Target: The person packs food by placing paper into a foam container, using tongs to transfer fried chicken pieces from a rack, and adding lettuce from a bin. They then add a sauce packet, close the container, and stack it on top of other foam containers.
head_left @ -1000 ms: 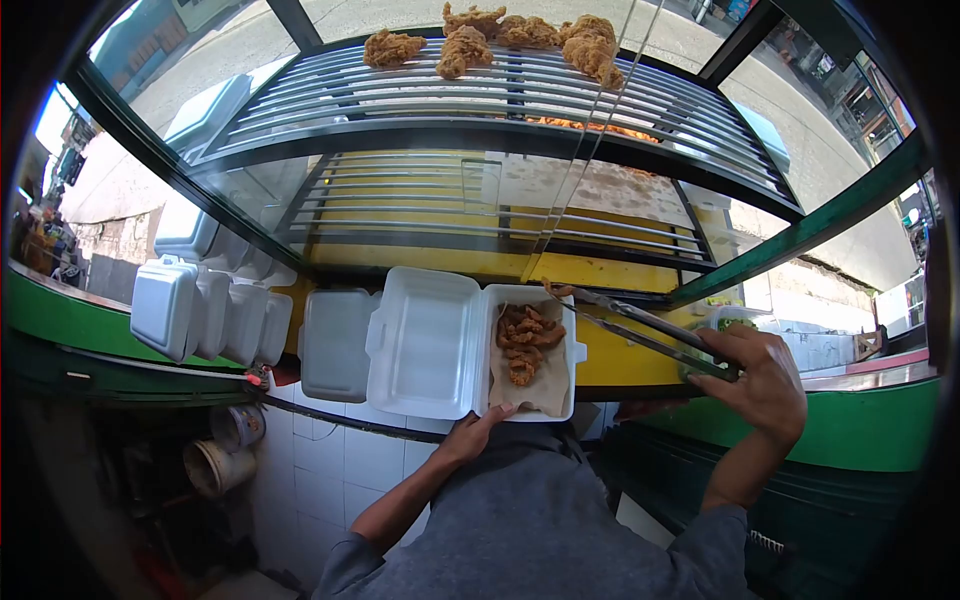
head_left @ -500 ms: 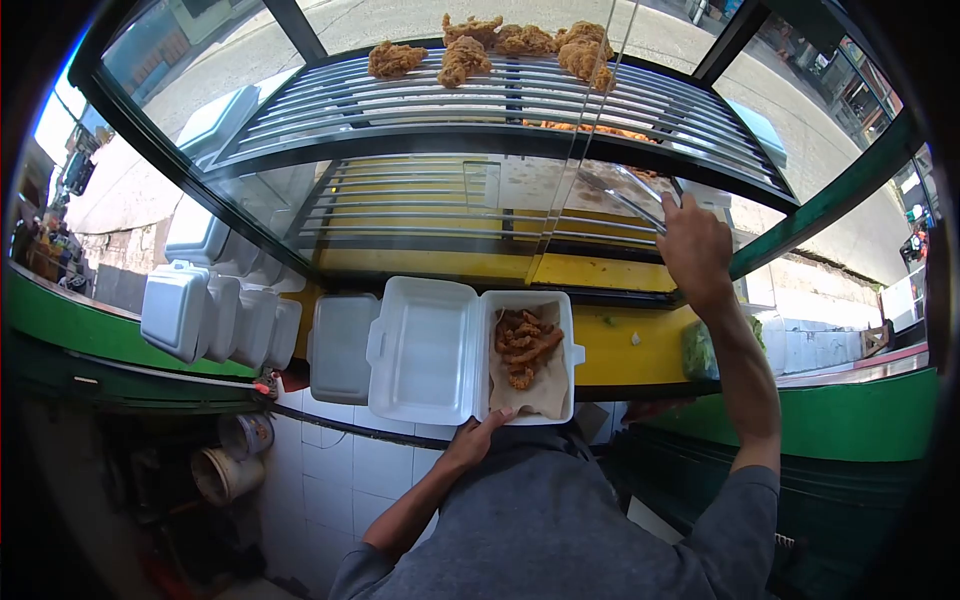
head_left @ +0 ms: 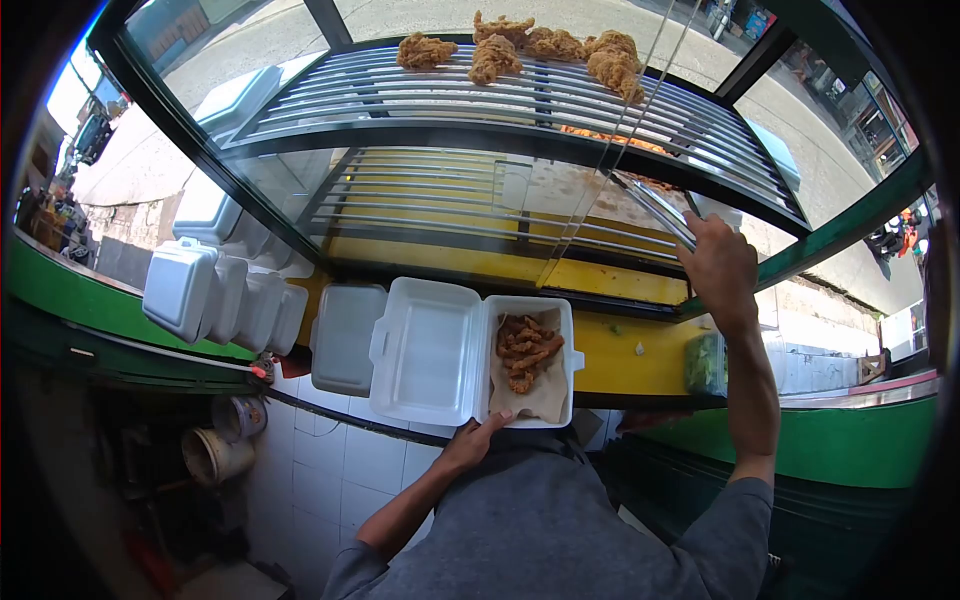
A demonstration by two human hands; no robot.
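Observation:
My left hand (head_left: 474, 441) grips the near edge of an open white foam box (head_left: 424, 350), thumb over the rim. Fried strips (head_left: 528, 350) lie on brown paper (head_left: 545, 400) in the box's right half. My right hand (head_left: 720, 262) is closed on metal tongs (head_left: 655, 210), whose tips reach into the lower level of the glass case; whether they hold anything is too small to tell. Close to the tips is a paper-lined tray (head_left: 570, 190). More fried pieces (head_left: 625, 140) show behind the rack bars. Several fried chicken pieces (head_left: 497, 60) rest on the upper rack (head_left: 400, 98).
Closed foam boxes (head_left: 182, 288) stand in a row at the left. Another grey-white box (head_left: 348, 338) lies beside the open one. A clear tub of greens (head_left: 706, 364) is at the right of the yellow counter (head_left: 630, 372). Green posts and glass frame the case.
The view has shifted slightly. My right hand has moved a little right and down with the tongs, whose arms now look closer together. My left hand still holds the box.

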